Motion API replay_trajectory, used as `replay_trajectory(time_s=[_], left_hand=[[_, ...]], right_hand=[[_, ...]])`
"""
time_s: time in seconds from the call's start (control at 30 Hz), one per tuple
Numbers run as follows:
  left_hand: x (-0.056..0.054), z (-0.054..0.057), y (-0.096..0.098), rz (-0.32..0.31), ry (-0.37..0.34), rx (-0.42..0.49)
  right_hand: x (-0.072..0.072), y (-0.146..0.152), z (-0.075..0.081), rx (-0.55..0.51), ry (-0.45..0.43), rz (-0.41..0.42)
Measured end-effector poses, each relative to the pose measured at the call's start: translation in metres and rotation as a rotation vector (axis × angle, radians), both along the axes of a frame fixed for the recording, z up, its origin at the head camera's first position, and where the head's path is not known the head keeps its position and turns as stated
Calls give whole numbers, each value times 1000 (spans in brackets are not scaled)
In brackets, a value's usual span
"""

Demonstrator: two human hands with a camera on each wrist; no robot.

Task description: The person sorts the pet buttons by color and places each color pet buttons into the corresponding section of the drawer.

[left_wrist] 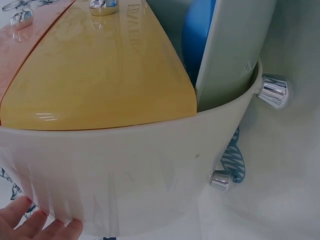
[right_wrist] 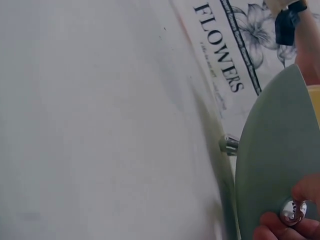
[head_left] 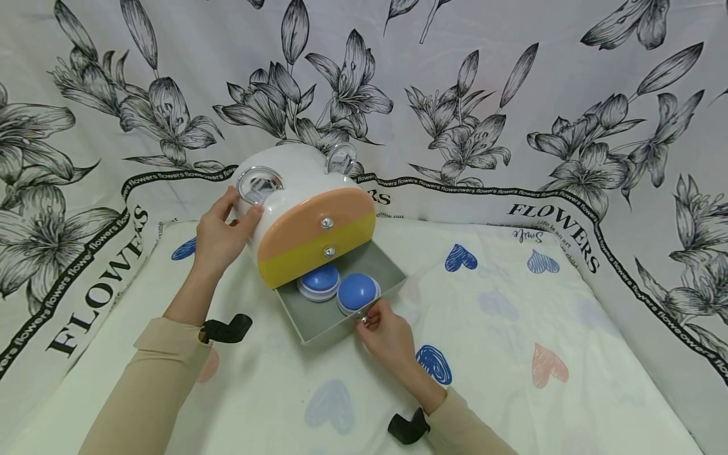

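Observation:
A white rounded drawer box with silver ear-like discs stands tilted on the bedding. Its front carries an orange drawer and a yellow drawer, each with a silver knob. Below them a grey-green drawer is pulled out. Inside it sit two round pieces with blue domed tops and white rims, one nearer and one farther. My left hand rests on the box's left side, fingertips against the white wall. My right hand pinches the grey-green drawer's silver knob.
Light bedding with printed hearts lies under the box. A white cloth with black flower prints hangs behind and along the sides. Small silver feet stick out from the box's underside. A black strap mount sits on my left wrist.

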State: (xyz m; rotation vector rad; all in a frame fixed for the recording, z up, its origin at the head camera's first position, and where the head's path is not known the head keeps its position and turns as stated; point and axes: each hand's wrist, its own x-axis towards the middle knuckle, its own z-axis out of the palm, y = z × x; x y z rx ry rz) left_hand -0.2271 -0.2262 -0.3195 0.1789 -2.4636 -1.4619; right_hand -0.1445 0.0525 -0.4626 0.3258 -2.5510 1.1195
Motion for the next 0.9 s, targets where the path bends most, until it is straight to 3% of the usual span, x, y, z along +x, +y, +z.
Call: replay_trajectory(time_s=[0.33,0.9], left_hand=[[-1,-2,0,3,4,3],[0,-1,0,-5,3,2]], right_hand=[[-14,-9,8,29,-20,-9],[-41,-26,7,85,-24,-19]])
